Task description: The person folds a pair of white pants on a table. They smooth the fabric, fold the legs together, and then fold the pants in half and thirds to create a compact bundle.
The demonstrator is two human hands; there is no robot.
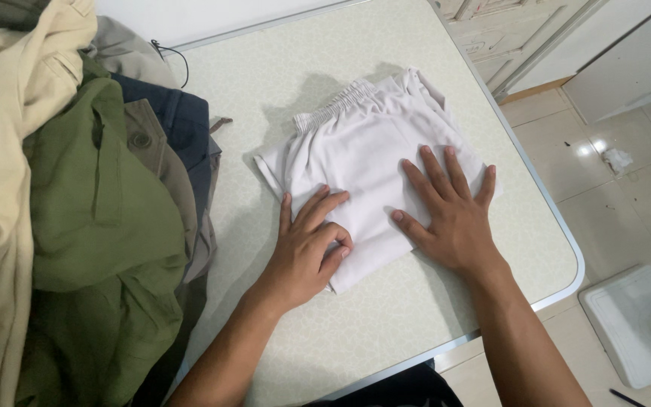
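Pressing folded white shorts (363,151): left hand (307,252) curled; right hand (450,211) flat

The folded shorts (363,151) are plain white. The desk (265,83) is pale cream with a faint mottled pattern and a silver rim. Piled beside them lie an olive-green garment (99,218), a cream one (9,113) and a navy one (178,113). Floor tiles (627,196) are glossy beige.

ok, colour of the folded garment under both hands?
White folded cloth shorts with an elastic waistband; clearest in the head view.
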